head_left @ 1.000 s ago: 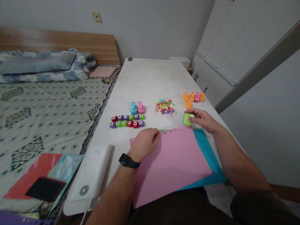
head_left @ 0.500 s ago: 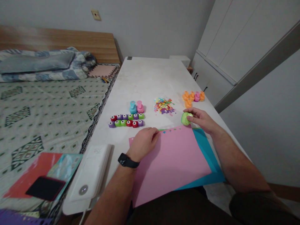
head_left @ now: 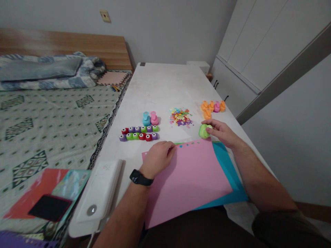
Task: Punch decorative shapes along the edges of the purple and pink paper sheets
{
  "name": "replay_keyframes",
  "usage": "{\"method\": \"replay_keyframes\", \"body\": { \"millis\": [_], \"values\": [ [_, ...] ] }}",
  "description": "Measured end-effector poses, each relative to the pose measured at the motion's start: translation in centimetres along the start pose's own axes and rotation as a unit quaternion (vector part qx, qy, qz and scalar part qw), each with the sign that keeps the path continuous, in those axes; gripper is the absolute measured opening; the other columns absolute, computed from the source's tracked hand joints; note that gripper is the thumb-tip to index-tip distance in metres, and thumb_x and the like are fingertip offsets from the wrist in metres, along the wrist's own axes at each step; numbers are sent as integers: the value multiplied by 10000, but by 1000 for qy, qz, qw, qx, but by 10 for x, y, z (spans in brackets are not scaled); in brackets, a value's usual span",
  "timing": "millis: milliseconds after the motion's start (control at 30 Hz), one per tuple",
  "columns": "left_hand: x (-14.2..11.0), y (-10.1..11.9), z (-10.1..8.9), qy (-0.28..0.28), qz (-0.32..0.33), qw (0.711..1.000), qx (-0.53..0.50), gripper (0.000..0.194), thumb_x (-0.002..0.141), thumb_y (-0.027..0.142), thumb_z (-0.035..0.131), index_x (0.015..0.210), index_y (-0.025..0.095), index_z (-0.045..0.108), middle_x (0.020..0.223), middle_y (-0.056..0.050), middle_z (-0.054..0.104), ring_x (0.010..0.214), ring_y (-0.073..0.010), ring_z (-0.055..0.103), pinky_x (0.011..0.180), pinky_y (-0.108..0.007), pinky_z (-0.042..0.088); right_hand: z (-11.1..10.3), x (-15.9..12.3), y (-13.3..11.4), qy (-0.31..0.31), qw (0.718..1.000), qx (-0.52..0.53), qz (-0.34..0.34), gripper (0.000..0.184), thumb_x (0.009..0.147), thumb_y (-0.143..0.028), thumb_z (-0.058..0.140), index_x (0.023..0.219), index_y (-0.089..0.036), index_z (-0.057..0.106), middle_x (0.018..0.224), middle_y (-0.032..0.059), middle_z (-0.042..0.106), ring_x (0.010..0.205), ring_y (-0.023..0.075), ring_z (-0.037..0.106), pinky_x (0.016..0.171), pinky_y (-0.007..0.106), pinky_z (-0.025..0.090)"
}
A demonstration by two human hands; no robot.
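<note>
My left hand [head_left: 160, 156], with a black watch on its wrist, rests on the upper left of a pink sheet of paper [head_left: 191, 179]. Its fingers are curled closed at the sheet's top edge. A row of small punched shapes runs along that edge, to the right of the fingers. My right hand [head_left: 219, 131] has its thumb and fingers around a light green craft punch [head_left: 204, 131], which sits at the sheet's upper right corner. Under the pink sheet, blue paper [head_left: 229, 172] sticks out on the right. A sliver of green shows at the top.
Beyond the paper lies a pile of colourful paper confetti [head_left: 180, 117]. Small punches [head_left: 139, 136] stand in two rows at left, near a blue punch [head_left: 146, 119] and a pink one [head_left: 154, 118]. Orange punches [head_left: 207, 113] stand at right. A white device [head_left: 99, 193] occupies the table's left edge.
</note>
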State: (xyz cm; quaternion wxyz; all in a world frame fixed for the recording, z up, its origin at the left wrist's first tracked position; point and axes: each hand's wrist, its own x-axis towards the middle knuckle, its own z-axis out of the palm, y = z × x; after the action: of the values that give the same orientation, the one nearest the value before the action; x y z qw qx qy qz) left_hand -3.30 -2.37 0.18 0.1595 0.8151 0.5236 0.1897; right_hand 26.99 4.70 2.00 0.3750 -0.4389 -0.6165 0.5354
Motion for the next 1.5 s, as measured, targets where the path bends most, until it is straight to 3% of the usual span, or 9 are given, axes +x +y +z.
{"method": "replay_keyframes", "body": {
  "millis": [333,667,933,1500],
  "values": [
    [0,1,0,0,-4,1000,1,255,1001,296,460,893,187,663,858,-68,697,806,-196,623,727,-314,417,1,-2,-2,-33,999,13,19,415,852,-430,733,1191,-210,640,908,24,632,726,149,564,648,295,458],
    [0,-1,-1,2,-12,1000,-1,248,996,290,467,913,191,678,861,-72,701,817,-198,636,737,-309,432,-3,-4,6,-87,994,-5,73,487,807,-443,779,1218,-220,640,992,54,669,817,181,617,655,285,488],
    [0,0,0,4,-12,1000,1,252,1000,297,464,917,189,676,861,-70,699,818,-198,635,738,-314,426,-5,-5,10,-95,993,-6,73,480,803,-411,787,1216,-212,644,1038,53,679,864,187,636,723,304,503],
    [0,0,0,-1,-12,1000,2,252,995,296,475,901,185,680,860,-74,707,810,-196,634,731,-311,430,0,-3,12,-71,993,17,95,404,744,-352,815,1091,-201,674,876,27,671,699,147,587,580,264,423]
  ]
}}
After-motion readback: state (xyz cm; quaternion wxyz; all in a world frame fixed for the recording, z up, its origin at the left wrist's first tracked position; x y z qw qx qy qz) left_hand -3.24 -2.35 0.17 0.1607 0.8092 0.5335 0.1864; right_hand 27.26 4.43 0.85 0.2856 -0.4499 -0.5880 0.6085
